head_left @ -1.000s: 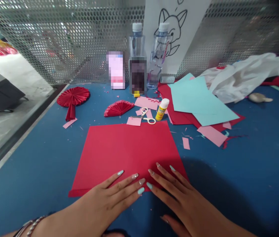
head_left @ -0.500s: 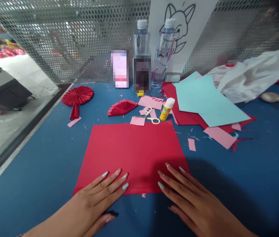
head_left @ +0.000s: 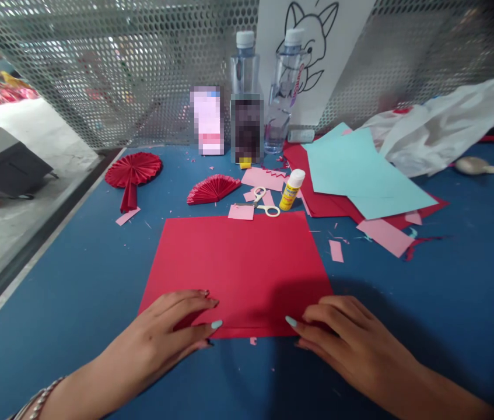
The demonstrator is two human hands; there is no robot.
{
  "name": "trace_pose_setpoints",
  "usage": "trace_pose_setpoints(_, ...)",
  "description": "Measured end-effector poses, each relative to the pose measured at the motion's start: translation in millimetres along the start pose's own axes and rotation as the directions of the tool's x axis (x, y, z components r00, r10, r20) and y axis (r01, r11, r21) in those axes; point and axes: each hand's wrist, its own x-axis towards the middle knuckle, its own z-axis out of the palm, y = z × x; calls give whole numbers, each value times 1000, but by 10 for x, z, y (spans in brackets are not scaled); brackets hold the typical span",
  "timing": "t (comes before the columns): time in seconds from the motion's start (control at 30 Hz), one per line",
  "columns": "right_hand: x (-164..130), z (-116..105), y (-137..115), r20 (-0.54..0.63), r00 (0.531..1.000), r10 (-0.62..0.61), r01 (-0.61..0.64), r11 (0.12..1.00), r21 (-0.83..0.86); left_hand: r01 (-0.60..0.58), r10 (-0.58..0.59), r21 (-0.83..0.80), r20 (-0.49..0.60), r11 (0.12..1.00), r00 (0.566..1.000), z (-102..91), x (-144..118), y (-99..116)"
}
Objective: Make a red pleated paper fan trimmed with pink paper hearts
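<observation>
A large sheet of red paper (head_left: 238, 262) lies flat on the blue table, with a narrow fold along its near edge. My left hand (head_left: 163, 332) grips that edge at the left, thumb beneath or behind it and index fingertip on top, the other fingers curled over the sheet. At the right end of the same edge, my right hand (head_left: 347, 332) pinches the paper between thumb and index finger, its remaining fingers bent. Beyond the sheet are white-handled scissors (head_left: 266, 204), a glue stick (head_left: 293, 189) and a pleated red paper fan (head_left: 214, 190).
A round pleated red fan (head_left: 133, 172) lies at the far left. Light blue sheets (head_left: 360, 169) rest on red ones at the right, near pink scraps (head_left: 386, 236) and a white plastic bag (head_left: 439, 125). Two bottles (head_left: 279, 105) and a phone (head_left: 208, 121) stand against the perforated metal panel (head_left: 142, 70).
Both hands lay flat with fingers stretched over the paper. Now their fingers are bent, with thumbs brought to the near edge. The view has shifted slightly.
</observation>
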Motion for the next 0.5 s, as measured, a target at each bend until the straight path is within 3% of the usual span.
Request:
trace_pose_setpoints(0.1, 0, 3, 10, 3, 1000, 0, 0, 1000, 16, 27, -28, -12, -90, 1000, 996, 10, 9, 28)
trace_pose_setpoints(0.2, -33, 18, 11, 23, 1000, -5, 5, 1000, 11, 41, -49, -77, -107, 996, 993, 19, 14, 26)
trace_pose_setpoints(0.3, -82, 35, -10, 30, 996, -79, 81, 994, -77, 73, -88, -237, -54, 969, 995, 12, 38, -15)
trace_pose_setpoints(0.37, -90, 44, -37, 41, 993, -106, 111, 983, -143, 156, -162, -320, 10, 934, 987, -1, 65, -48)
trace_pose_setpoints(0.5, -19, 66, -65, 25, 999, -48, 53, 976, -211, 321, -288, -398, 143, 859, 947, -39, 139, -101)
